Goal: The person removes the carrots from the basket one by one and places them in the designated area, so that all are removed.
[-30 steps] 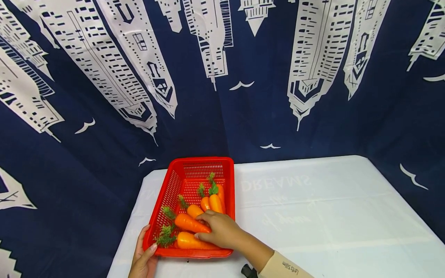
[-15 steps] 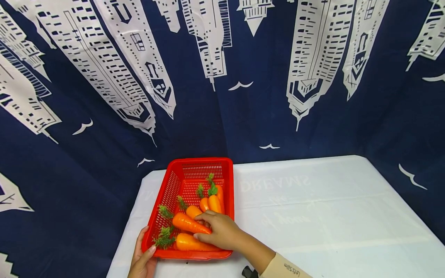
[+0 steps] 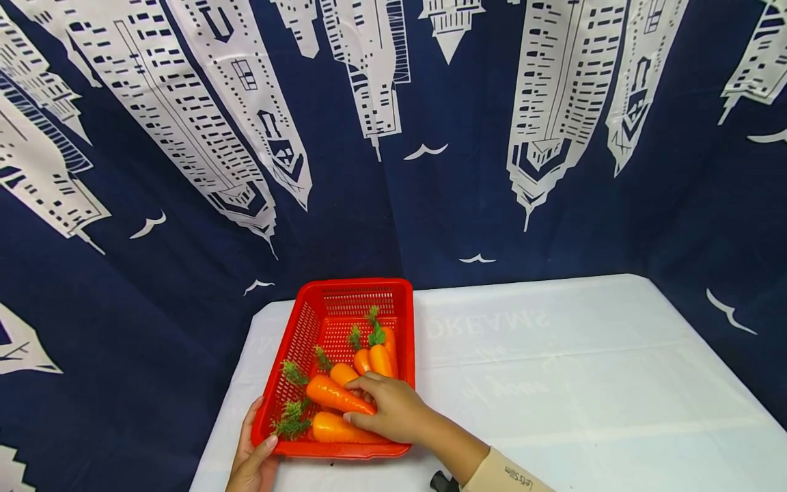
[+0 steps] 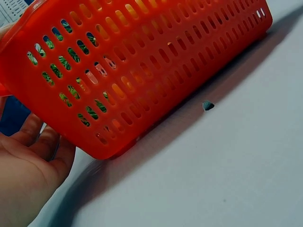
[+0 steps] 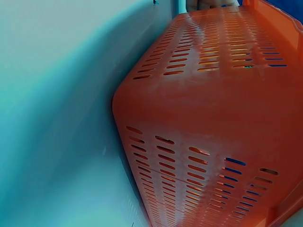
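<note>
A red plastic basket (image 3: 406,321) with slotted walls holds several orange carrots with green leafy tops. In the head view my left hand (image 3: 252,458) grips its near left corner, thumb on the rim. The left wrist view shows the fingers of that hand against the outer wall of the basket (image 4: 142,90). My right hand (image 3: 393,410) reaches over the basket's right side and holds a deep-orange carrot (image 3: 335,393) between thumb and fingers, hiding its tip. A lighter carrot (image 3: 338,429) lies nearer me, below the thumb. More carrots (image 3: 382,359) lie farther back, leaves pointing away.
The basket stands at the left of a table with a white cloth (image 3: 553,355). Behind hangs a dark blue curtain (image 3: 443,219) printed with white buildings. A small dark speck (image 4: 208,105) lies beside the basket. A black cylindrical piece (image 3: 439,480) shows below the right forearm.
Both hands keep their places on the basket and the carrot. The deep-orange carrot has shifted very slightly; the view itself moves a little.
</note>
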The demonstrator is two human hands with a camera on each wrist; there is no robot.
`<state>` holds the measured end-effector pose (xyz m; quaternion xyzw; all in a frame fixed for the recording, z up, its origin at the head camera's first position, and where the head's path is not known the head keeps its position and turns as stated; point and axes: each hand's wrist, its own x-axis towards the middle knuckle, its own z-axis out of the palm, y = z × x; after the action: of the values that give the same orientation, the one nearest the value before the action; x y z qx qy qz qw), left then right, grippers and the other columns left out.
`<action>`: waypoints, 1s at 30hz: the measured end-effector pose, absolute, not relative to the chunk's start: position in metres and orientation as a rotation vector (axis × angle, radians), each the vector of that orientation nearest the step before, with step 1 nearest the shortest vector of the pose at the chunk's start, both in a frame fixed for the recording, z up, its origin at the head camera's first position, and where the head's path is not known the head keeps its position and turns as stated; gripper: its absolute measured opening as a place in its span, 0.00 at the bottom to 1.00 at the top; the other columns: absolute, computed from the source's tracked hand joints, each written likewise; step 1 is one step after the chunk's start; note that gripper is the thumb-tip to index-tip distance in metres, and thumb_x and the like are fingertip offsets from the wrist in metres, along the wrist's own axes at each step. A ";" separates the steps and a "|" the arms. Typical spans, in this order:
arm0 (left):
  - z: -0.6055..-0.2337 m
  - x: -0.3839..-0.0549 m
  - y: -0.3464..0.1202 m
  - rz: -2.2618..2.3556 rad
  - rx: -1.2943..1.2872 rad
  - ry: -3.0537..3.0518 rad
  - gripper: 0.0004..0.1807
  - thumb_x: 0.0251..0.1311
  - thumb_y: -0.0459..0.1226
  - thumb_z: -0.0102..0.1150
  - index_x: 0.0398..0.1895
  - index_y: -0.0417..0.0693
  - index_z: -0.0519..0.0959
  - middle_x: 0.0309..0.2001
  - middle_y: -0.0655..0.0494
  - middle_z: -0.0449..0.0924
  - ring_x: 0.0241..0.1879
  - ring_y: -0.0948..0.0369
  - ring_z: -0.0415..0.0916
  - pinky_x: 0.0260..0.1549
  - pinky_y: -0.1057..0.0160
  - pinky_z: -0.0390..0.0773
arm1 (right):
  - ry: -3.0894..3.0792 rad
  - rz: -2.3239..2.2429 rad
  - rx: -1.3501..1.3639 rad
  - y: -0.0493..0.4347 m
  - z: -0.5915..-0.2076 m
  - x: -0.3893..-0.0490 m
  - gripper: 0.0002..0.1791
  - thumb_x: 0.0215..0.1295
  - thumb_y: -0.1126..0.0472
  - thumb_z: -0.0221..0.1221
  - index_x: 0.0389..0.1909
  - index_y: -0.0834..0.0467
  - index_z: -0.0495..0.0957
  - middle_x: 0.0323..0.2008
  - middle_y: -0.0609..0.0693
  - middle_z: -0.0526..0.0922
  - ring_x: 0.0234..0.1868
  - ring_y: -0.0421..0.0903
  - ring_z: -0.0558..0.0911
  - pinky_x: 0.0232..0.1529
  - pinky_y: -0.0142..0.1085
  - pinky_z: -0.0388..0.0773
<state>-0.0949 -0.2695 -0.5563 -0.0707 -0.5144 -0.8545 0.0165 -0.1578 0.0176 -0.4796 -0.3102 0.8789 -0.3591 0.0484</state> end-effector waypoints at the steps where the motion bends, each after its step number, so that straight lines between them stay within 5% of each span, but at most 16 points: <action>1: -0.556 -0.095 -0.270 -2.658 -0.224 -1.600 0.40 0.70 0.22 0.41 0.80 0.57 0.45 0.67 0.74 0.68 0.64 0.74 0.72 0.61 0.74 0.75 | 2.678 -1.097 -0.945 0.018 -0.480 -0.158 0.26 0.66 0.38 0.61 0.59 0.46 0.79 0.41 0.33 0.78 0.39 0.28 0.74 0.40 0.23 0.75; 9: -0.554 -0.097 -0.270 -2.615 -0.248 -1.623 0.37 0.70 0.22 0.40 0.77 0.57 0.47 0.69 0.66 0.60 0.64 0.72 0.71 0.61 0.72 0.75 | 2.671 -1.135 -0.956 0.018 -0.479 -0.158 0.26 0.66 0.38 0.61 0.60 0.45 0.78 0.43 0.33 0.79 0.41 0.28 0.75 0.42 0.24 0.76; 30: -0.558 -0.097 -0.270 -2.600 -0.250 -1.609 0.36 0.69 0.21 0.40 0.76 0.57 0.50 0.69 0.67 0.63 0.65 0.72 0.72 0.61 0.72 0.76 | 2.585 -1.542 -0.832 0.026 -0.482 -0.156 0.25 0.66 0.43 0.64 0.62 0.45 0.77 0.40 0.37 0.77 0.37 0.34 0.75 0.38 0.26 0.78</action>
<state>-0.0967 -0.2697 -0.5575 -0.0814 -0.5241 -0.8469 0.0368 -0.1556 0.0265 -0.4821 -0.2663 0.8277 -0.4938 0.0091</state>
